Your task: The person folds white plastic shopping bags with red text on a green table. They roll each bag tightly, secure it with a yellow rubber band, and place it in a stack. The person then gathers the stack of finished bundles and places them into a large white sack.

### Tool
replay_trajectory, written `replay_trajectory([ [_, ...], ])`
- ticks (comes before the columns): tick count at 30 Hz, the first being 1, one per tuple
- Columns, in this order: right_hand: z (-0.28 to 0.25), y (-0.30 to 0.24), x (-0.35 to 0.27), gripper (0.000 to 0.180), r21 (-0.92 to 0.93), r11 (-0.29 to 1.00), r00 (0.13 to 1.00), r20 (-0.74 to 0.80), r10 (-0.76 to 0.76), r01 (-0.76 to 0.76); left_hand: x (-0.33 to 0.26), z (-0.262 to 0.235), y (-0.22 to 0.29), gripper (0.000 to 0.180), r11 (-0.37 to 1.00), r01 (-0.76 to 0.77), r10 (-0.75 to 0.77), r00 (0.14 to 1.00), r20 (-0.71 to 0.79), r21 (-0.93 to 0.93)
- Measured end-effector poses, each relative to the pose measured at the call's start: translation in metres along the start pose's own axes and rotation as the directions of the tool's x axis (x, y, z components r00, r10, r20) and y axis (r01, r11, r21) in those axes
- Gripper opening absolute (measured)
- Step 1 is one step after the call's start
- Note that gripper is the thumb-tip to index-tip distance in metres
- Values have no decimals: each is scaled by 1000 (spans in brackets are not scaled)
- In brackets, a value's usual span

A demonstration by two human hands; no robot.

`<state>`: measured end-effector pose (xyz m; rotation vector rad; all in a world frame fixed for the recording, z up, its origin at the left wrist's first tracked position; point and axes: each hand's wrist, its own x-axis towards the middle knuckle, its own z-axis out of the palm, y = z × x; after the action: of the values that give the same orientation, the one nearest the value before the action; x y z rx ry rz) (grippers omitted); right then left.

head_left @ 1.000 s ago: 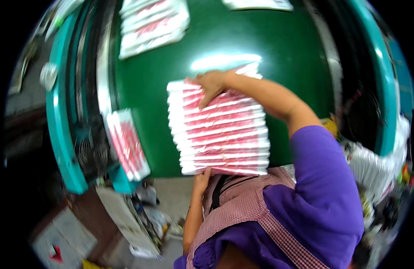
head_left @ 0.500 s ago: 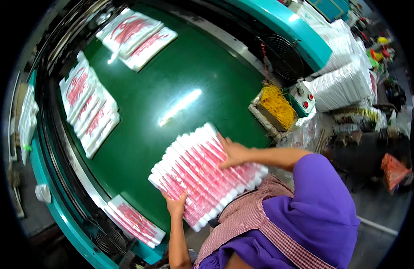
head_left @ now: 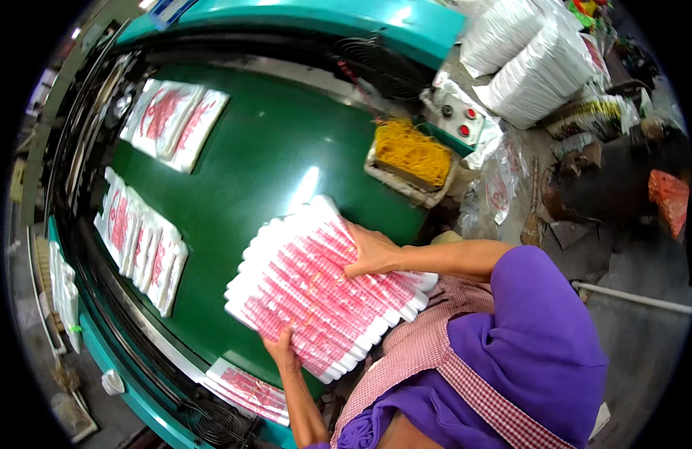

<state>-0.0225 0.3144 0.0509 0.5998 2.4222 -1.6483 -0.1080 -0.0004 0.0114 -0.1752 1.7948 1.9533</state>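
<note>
Between my hands is a broad, overlapping row of folded white plastic bags [head_left: 327, 292] with red print, held in front of my apron over the near part of a green table [head_left: 248, 150]. My left hand [head_left: 282, 350] grips its lower left edge, thumb on top. My right hand [head_left: 372, 251] clasps the upper right side, thumb over the bags and the other fingers partly hidden. On the green surface lie a fanned bag stack [head_left: 141, 239] at the left and another stack [head_left: 174, 123] at the far left. A flat bag bundle [head_left: 248, 391] rests at the near left corner.
A box of yellow rubber bands [head_left: 413, 153] stands at the table's right edge, beside a control box [head_left: 458, 120] with red buttons. Filled white sacks [head_left: 540, 67] are piled at the far right. Teal machine frame [head_left: 286, 19] borders the table; a round fan grille [head_left: 379, 67] sits behind it.
My view has turned, so the table and its stacks sit differently in the picture. Both hands keep hold of the row of bags, with little change in grip.
</note>
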Motion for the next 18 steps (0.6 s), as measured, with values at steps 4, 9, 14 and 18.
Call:
replay_trajectory([
  [4,-69,-35,-38,108,-71,993,989,-108,-102,95,-24,47,54,82,966,-229,228,973,22,124],
  [9,-155,-17,-102,99,-121,919,791,-474,-386,376,-56,153,114,86,854,-461,448,887,108,242],
  [14,-275,52,-197,84,-28,943,727,-630,-275,332,-66,308,108,76,785,-565,469,811,350,254],
  [18,-341,123,-264,67,126,922,628,-765,-144,366,-95,465,93,57,791,-521,301,787,539,319],
])
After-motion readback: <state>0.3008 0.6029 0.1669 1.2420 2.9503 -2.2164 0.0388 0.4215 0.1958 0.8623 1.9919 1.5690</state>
